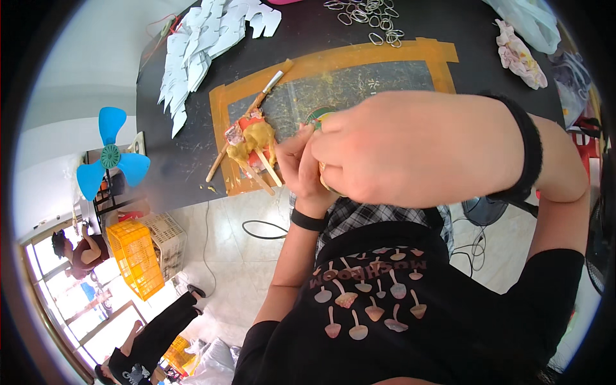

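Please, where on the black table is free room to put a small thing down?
Bare black table lies between the white paper cutouts and the loose rings; also left of the taped mat. Crowded: the mat's near corner, by the glue-smeared sticks and both hands.

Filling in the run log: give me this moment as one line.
left hand: fingers by small round item, partly hidden | right hand: closed over same item | cutting mat: beneath | glue-smeared sticks: beside left hand

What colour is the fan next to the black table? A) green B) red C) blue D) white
C: the fan left of the black table has three bright blue blades around a green hub.
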{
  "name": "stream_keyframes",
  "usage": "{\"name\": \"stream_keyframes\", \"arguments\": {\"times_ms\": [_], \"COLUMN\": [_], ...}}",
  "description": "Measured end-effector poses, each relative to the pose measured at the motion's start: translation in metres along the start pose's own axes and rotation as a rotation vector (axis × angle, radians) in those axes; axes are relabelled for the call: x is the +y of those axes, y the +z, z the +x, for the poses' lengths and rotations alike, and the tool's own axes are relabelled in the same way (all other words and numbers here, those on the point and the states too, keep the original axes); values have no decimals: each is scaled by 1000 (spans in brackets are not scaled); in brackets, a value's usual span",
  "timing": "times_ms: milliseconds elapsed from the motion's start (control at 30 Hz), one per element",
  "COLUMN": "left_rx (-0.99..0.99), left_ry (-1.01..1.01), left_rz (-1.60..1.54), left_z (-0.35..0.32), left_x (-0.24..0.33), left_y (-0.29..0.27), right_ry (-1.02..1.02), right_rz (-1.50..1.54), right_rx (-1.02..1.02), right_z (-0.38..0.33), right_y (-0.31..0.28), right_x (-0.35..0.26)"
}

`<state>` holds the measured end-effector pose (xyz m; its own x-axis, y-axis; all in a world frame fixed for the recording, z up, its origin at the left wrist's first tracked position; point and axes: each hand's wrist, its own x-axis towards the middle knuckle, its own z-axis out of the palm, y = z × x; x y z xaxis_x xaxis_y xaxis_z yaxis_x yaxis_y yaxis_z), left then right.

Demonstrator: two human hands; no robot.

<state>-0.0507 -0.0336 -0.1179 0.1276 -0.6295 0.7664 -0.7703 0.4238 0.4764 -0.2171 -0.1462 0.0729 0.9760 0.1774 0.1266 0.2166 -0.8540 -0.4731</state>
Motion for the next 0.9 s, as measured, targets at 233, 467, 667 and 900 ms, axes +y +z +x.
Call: {"name": "stream_keyframes", "arguments": {"times_ms": [233,467,667,900], "left_rx": [39,52,98,49], "left_ry": [-51,-111,-61,50], "left_rz": [-19,-16,-31,117], "left_z": [17,21,23,28], "left_x": [29,30,30,29], "left_y": [-3,-4,2,0], "right_ry": [0,257,416,88], "right_rz": [24,670,1362,1706], "right_rx": [-22,88,493,1072], "right_z": [-20,-49,-69,-81], "right_y": [-17,10,71,101], "right_x": [5,23,14,9]}}
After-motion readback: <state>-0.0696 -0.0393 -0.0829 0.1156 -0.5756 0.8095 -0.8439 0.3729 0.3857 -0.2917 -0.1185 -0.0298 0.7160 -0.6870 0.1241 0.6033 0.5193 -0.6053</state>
